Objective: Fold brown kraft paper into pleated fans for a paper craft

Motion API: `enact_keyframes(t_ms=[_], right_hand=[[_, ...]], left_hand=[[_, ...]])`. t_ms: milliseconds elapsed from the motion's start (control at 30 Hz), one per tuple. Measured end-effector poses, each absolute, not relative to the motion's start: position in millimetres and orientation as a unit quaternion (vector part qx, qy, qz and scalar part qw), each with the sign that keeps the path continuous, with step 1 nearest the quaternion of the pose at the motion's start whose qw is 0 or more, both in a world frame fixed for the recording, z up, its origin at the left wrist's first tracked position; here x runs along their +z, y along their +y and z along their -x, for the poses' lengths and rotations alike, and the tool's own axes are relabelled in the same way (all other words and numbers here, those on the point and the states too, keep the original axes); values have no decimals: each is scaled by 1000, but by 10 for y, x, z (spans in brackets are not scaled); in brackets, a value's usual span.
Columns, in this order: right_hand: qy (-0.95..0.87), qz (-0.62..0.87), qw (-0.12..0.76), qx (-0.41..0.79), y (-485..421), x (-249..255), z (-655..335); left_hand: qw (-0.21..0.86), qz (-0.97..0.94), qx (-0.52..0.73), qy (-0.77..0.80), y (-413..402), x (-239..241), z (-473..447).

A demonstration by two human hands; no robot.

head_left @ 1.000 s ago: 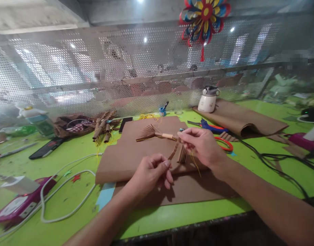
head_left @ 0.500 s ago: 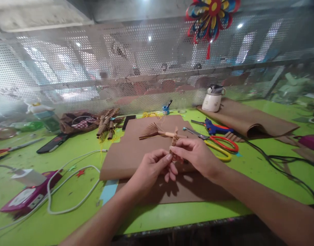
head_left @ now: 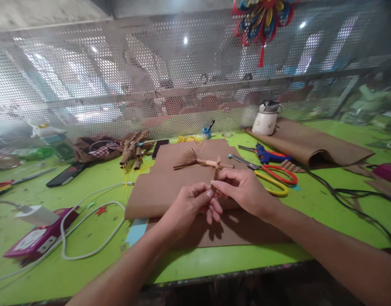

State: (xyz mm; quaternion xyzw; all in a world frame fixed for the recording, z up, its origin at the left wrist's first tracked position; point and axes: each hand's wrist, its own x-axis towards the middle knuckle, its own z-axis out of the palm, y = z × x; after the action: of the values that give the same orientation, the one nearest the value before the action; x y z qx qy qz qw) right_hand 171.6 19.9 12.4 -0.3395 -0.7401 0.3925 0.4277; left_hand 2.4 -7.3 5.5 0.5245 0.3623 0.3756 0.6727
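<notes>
Both hands meet over the brown paper sheets [head_left: 176, 187] in the middle of the table. My left hand [head_left: 189, 206] pinches the lower end of a small folded strip of brown paper [head_left: 216, 171] between thumb and forefinger, the other fingers loosely curled. Higher up on the same strip, my right hand [head_left: 251, 191] grips it with thumb and fingertips, hiding part of it. Just beyond lies a small brown paper broom [head_left: 187, 159] with a fanned end and a rolled handle. To the right of it rest scissors [head_left: 272, 182] with red and yellow handles.
A blue glue gun [head_left: 266, 154] lies beside the scissors. A white bottle [head_left: 264, 121] stands on folded brown paper [head_left: 323, 144]. Rolled paper pieces [head_left: 131, 151] lie at back left. A purple power strip [head_left: 36, 242] and white cable [head_left: 64, 244] occupy the left; black cables [head_left: 338, 195] cross the right.
The view has tilted slightly, so the table sits a little higher. Both hands keep their hold on the paper strip, with hardly any movement.
</notes>
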Motion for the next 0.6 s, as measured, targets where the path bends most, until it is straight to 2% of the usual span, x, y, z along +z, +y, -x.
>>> enact_keyframes(t_ms=[133,267,433,600], right_hand=[[-755,333,421,375,193,135,-1714],[-840,299,409,197,135,168,-1718],[-920,203,334,23,98,171,-1753],[-924,180,337,5,116,135,-1760]], left_hand=[[676,-520,370,369,-77,48,-21],[667,-512,381,385,-95,44,-15],[667,-510,375,393,-85,48,7],[690,-496,372,374,-67,77,20]])
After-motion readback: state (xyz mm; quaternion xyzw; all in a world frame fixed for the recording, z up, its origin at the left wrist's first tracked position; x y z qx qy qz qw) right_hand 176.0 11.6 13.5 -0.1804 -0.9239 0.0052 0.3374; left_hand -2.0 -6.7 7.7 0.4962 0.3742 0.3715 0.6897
